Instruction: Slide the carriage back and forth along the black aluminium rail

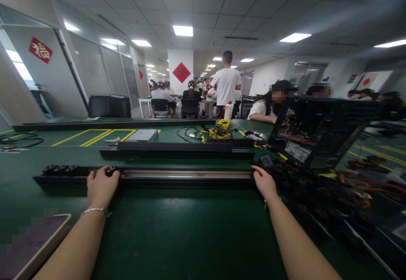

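A long black rail with a shiny metal strip in its channel lies across the green table in front of me. My left hand is closed at its left part, with thumb and fingers about a small dark part in the channel. Several similar small dark pieces sit in a row at the rail's left end. My right hand holds the right end of the rail, its fingertips bent over the edge. The fingers' undersides are hidden.
Behind lie a shorter black rail and a longer one. A white box, cables and a metal bowl stand farther back. An open computer case rises at right; a phone lies front left. People sit beyond.
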A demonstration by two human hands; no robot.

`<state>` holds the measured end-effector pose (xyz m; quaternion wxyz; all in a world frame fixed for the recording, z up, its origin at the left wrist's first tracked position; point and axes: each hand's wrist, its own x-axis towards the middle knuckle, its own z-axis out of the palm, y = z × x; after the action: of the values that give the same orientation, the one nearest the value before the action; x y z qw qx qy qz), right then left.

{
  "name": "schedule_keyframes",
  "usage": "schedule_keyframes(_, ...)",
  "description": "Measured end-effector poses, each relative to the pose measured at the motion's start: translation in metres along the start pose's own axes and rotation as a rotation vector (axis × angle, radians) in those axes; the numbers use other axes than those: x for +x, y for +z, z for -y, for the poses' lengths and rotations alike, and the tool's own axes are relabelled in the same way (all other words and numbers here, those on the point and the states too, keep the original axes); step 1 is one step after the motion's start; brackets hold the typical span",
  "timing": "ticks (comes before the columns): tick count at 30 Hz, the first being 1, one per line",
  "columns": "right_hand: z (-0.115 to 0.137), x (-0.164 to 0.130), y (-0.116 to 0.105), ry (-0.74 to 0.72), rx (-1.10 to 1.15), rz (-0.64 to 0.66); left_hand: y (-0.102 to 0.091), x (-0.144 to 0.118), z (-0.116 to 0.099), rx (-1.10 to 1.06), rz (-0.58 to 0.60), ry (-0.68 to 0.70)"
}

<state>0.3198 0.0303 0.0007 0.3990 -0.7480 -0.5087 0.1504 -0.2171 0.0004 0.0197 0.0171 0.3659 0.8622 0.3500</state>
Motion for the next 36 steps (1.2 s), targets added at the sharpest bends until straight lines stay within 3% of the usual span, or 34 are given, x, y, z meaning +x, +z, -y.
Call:
schedule_keyframes(19,0.004,-0.003,-0.003,0.017,-0.001,0.001,0.01,0.002,0.002,0.012,-0.02,0.043)
schedule_keyframes(26,0.006,-0.004,-0.003,0.025,0.002,0.014,0.014,0.001,0.001,0.086,-0.037,0.152)
schedule_keyframes(36,0.003,-0.002,-0.001,-0.007,0.01,-0.014,0.011,-0.001,0.002,0.083,0.005,0.129)
